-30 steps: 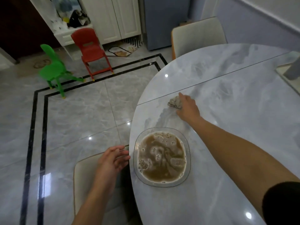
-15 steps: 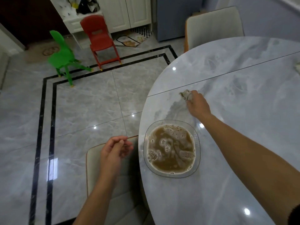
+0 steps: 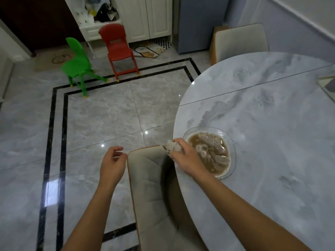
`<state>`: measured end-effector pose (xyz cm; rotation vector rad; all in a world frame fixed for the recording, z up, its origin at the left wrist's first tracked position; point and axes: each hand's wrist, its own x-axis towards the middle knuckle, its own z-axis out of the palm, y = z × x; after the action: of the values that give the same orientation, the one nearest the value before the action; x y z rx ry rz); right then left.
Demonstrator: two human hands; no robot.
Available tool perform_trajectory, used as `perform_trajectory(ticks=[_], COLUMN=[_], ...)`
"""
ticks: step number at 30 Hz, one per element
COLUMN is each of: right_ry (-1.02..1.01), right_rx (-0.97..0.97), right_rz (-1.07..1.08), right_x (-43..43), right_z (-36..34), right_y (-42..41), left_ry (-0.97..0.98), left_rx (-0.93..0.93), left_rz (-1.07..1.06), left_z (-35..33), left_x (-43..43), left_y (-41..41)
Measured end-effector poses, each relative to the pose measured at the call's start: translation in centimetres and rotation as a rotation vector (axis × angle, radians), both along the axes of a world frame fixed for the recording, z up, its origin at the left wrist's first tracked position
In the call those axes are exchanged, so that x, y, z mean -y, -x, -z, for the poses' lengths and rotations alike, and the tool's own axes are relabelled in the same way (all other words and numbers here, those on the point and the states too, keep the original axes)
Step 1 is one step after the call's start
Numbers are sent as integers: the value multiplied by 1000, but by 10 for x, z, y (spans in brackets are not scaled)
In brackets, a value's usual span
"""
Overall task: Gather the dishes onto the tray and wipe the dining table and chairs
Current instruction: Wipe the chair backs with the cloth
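From the head camera, the person's right hand (image 3: 184, 156) was at the near-left edge of the grey marble-patterned oval table (image 3: 272, 160), its fingers (image 3: 178, 142) clamped around a crumpled, pale, damp-looking cloth (image 3: 172, 147). The left hand (image 3: 112, 163) hung empty over the floor, fingers loosely curled and apart, just beside the back of the cream upholstered dining chair (image 3: 146, 174).

Touching that right hand sat a clear glass ribbed plate (image 3: 229, 142) filled nearly to its well with foamy brown liquid. It looked fragile, fairly heavy and slippery, and would likely slop if tilted; taking it level by opposite rims with both hands seemed safest. The cloth was soft and light, and would bunch easily in one fist.
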<state>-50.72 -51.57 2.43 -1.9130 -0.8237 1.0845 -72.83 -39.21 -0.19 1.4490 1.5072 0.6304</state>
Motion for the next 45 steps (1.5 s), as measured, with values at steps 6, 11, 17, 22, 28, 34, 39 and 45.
perform_trajectory(ticks=[6,11,17,22,28,34,39,45], right_ry=[54,179,138,-4,-45,-18,-30,17], right_rx=[-39,251,209,134,-50,-118,-136,-184], right_rz=[272,403,545,450,151,1,111,339], right_x=[-34,-61,-80,-66,-14,52,92,57], right_z=[52,99,132,118,108,93,85,114], right_y=[85,92,80,91,123,132,113,115], left_ry=[213,303,371,409,420,393,380,391], left_rx=[18,118,205,235,273,233,201,172], left_rz=[177,199,198,231,241,270,299,298], left_z=[20,23,29,33,32,34,40,39], left_x=[-2,-9,-19,-25,-25,-25,-25,-26], left_y=[14,22,25,32,33,33,32,32])
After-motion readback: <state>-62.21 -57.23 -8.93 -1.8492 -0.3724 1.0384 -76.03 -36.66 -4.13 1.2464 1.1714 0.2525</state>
